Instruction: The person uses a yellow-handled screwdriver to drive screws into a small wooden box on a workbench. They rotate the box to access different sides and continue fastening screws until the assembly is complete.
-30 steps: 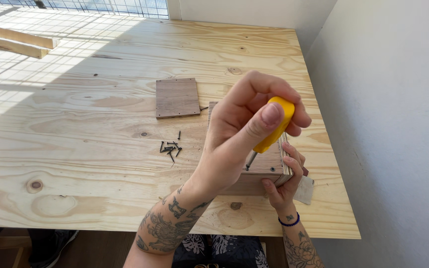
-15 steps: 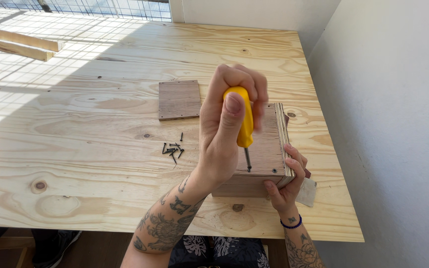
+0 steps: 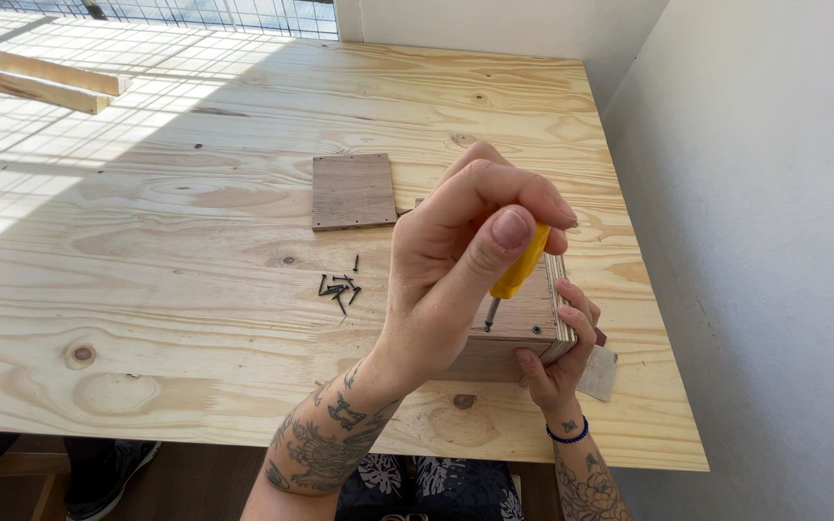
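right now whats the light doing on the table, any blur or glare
Head view: sun falls across the table's far left with a grid of thin shadow lines, nearly washed out by the slats; the rest lies in soft shade. Left hand, screwdriver and screws look sharp, no blur.

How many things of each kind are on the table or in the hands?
Yellow-handled screwdriver: 1
Wooden box: 1
Flat brown wood panel: 1
Pale wood strips: 2
Heap of small dark screws: 1, too small to count singly
Total: 6

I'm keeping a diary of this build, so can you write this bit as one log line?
left hand: grips yellow screwdriver, tip on wooden box | right hand: steadies box | loose screws, small wood panel on table
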